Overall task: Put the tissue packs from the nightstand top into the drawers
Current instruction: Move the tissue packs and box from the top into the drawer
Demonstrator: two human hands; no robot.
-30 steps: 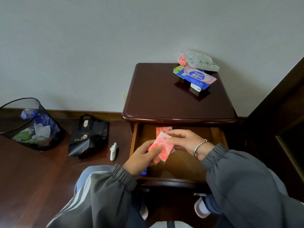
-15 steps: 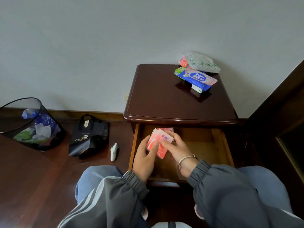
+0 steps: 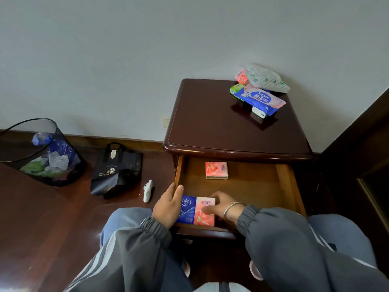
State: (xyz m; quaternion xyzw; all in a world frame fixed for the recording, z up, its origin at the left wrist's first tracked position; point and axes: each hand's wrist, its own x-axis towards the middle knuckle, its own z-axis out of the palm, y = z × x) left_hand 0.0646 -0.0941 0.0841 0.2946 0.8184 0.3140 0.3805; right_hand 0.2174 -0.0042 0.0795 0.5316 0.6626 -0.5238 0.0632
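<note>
Since half a second ago the pink pack (image 3: 205,213) has come down from the back left of the open drawer (image 3: 252,186) to its front edge, and both hands have followed it. At far left on the floor stand a mesh bin (image 3: 42,152) of rubbish, a black bag (image 3: 116,169) lettered "Cha", the rest lost in a fold, and a small white gadget (image 3: 148,190). The left hand (image 3: 167,207), fingers nearly straight, rests against a blue pack (image 3: 187,211), seemingly steadying it. The pink pack touches the blue one's right side. The right hand (image 3: 224,204) grips it, fingers curled over its far edge, probably squaring the two together. A second pink pack (image 3: 216,170) lies farther back. On the nightstand (image 3: 210,123) top, back right, a pile remains: a wipes pack (image 3: 260,99) reading "Deeyeo" and "10", green boxes (image 3: 236,89) beneath, a white bag (image 3: 266,81) behind.
</note>
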